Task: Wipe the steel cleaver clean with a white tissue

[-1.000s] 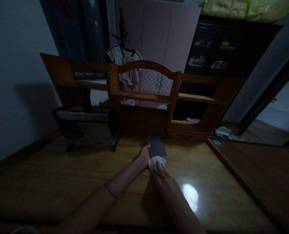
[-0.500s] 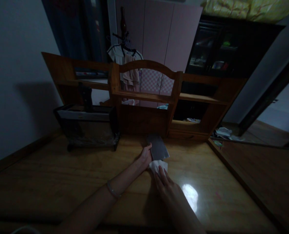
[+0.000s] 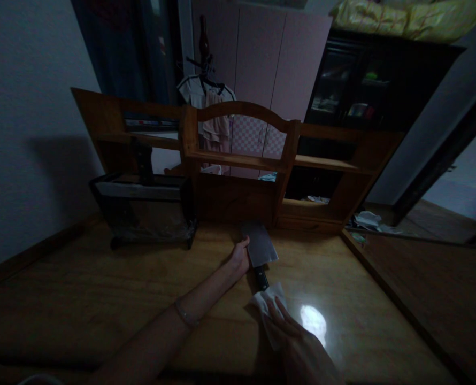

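A cleaver (image 3: 262, 248) with a broad grey blade and a black riveted handle points away from me above the wooden tabletop. My left hand (image 3: 238, 258) grips the blade by its left edge, thumb on the upper face and fingers underneath. A white cloth or tissue (image 3: 267, 300) covers the lower end of the handle. Over it lies my right hand (image 3: 288, 325), pressing the cloth with its fingers; whether they close around the handle beneath is hidden.
A knife block (image 3: 141, 211) with a black-handled knife upright in it stands at the table's left. Behind runs a wooden shelf unit (image 3: 236, 199) along the back edge. Light reflects off the tabletop (image 3: 206, 321) to the right of my right hand.
My right hand has slid the cloth toward me, from the blade's lower end down the handle, uncovering the black handle. My left hand keeps its hold on the blade.
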### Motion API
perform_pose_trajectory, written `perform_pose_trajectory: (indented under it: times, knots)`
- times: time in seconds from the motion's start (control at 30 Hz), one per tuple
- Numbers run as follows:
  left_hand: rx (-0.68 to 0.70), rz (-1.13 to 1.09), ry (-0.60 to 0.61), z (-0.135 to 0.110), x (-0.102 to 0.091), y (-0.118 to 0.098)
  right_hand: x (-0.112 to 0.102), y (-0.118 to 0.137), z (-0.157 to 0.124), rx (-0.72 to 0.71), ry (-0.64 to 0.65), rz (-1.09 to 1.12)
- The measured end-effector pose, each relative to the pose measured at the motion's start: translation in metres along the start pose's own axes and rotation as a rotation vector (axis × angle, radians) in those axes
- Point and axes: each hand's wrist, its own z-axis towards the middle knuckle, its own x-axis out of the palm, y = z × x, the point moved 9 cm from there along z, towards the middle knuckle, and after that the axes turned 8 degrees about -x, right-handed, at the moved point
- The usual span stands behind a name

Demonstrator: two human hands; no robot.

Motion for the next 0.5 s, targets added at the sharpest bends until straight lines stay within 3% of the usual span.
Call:
perform_pose_trajectory:
  times: [0.13,0.3,0.5]
  knots:
    - [-0.007,0.006,0.008,0.001,0.000,0.001,-0.016,-0.010,-0.006,0.083,-0.030,0.159]
    - [-0.018,0.017,0.039,0.001,0.002,0.003,-0.046,-0.027,-0.003,0.202,-0.307,0.204]
    - [-0.082,0.050,0.087,0.000,0.004,0.006,-0.028,-0.032,0.034,0.176,-0.329,0.225]
